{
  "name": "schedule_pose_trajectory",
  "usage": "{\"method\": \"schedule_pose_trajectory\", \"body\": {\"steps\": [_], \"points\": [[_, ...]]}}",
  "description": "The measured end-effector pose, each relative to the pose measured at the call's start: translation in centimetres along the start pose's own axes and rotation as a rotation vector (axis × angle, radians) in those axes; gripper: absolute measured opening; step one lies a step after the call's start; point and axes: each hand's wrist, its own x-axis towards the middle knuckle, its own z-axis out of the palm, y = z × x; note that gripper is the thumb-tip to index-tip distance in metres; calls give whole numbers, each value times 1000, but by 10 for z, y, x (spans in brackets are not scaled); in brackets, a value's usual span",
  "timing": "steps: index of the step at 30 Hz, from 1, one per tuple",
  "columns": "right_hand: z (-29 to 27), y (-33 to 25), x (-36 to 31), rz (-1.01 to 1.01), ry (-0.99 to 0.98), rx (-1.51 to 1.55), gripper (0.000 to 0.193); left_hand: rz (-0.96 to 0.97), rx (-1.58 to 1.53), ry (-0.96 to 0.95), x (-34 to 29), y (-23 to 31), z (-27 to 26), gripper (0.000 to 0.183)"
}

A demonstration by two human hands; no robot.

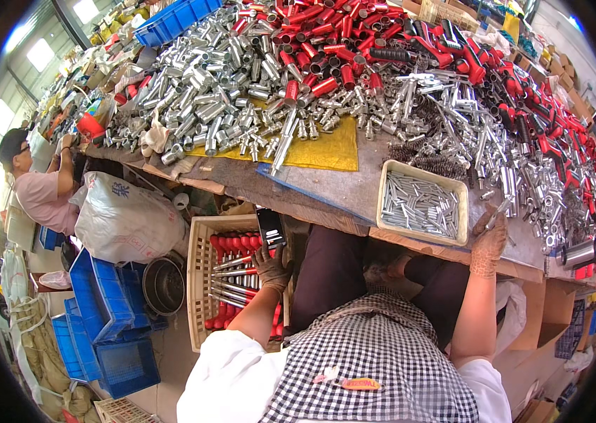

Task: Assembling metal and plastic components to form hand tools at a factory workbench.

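My left hand [272, 269], in a dark work glove, reaches over the right rim of a cream plastic crate [198, 282]. Its fingers are spread, with the tips at the lower end of a black phone [270, 227] whose screen is lit. Red-handled metal tools [236, 271] lie in rows inside the crate. At the table's front edge, my right hand [489, 243], in a brownish glove, is closed around a slim silver metal part [503, 205] pointing up and right. Just left of it sits a cream tray [382, 204] of small silver pins [421, 204].
Heaped on the workbench [326, 192] are silver sleeves [217, 88], red tubes [312, 49] and dark springs [439, 163]. A yellow cloth [336, 144] lies under some fittings. Blue bins [125, 366] and a metal pot [164, 285] stand at left, near another person [44, 187].
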Motion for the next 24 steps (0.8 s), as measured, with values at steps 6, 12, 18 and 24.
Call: {"method": "schedule_pose_trajectory", "body": {"steps": [6,12,18,24], "points": [[1,-7,6,-238,206,-242,15,-82,-156,123,5,0,-9,76],[-27,-22,23,490,-104,722,39,-102,-433,714,23,-17,-58,68],[-55,-45,24,402,-238,1082,54,246,-679,871,76,50,-212,43],[-67,-45,16,787,-283,1224,39,260,-527,408,194,113,-276,40]]}}
